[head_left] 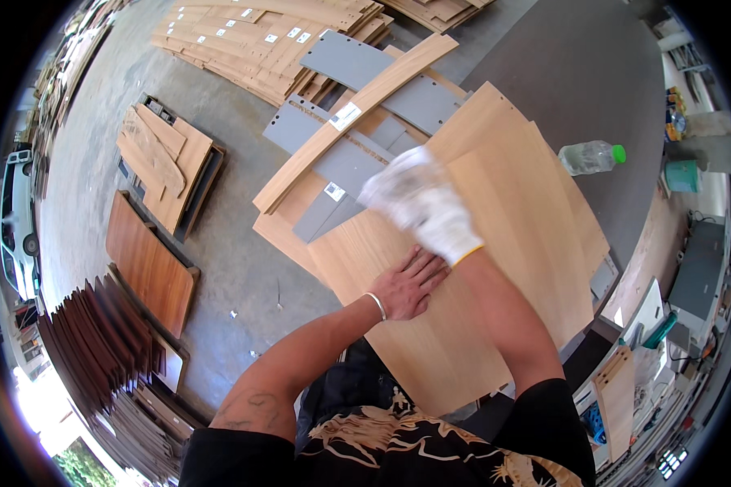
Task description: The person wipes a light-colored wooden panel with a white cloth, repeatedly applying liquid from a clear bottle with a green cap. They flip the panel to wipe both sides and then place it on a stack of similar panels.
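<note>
My left hand (412, 284), bare with a pale band at the wrist, lies flat on a light wood-grain panel (455, 341), fingers stretched out. Past it, my right hand (426, 203) wears a white knitted glove with a yellow hem and is over the panel's far part. Motion smears its fingers, so I cannot make out whether it holds something. Beyond the glove, a narrow wood strip (365, 114) with a white label lies across grey boards (357, 69) with holes along their edges. More light wood panels are stacked beneath, their edges fanned out.
On the dark tabletop (577, 73) at right, a clear bottle (589, 157) with a green cap lies on its side. Floor stacks of boards (166, 166), a reddish-brown panel (148, 261) and dark slats (101, 341) are at left. Labelled panels (252, 36) lie at the back.
</note>
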Demonstrator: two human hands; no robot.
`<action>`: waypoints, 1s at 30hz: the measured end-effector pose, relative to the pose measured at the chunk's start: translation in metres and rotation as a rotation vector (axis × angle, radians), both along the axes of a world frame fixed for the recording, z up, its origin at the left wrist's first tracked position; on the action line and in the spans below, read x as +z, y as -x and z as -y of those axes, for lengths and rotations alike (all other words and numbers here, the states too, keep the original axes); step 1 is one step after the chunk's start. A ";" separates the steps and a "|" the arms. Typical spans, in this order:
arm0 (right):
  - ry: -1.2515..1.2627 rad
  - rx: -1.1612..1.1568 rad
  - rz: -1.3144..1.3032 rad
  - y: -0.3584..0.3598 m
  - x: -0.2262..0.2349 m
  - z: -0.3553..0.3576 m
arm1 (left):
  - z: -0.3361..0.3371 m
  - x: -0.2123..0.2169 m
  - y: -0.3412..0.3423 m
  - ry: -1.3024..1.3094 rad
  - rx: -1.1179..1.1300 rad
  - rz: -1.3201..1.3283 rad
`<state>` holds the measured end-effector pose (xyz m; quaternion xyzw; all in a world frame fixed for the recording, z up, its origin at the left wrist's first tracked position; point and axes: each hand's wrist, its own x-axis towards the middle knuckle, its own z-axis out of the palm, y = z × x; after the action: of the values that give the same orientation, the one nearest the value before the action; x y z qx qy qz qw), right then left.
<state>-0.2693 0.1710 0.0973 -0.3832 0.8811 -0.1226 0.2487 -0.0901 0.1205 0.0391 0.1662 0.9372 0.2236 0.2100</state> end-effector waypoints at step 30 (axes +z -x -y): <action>2.060 -1.422 0.750 -0.057 -0.042 -0.284 | -0.094 0.004 0.411 -0.613 0.235 -0.306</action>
<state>-0.2126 0.4550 0.0554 0.2073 0.2695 -0.9392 -0.0469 -0.5009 0.2143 0.0427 0.1444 0.8599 0.4891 -0.0196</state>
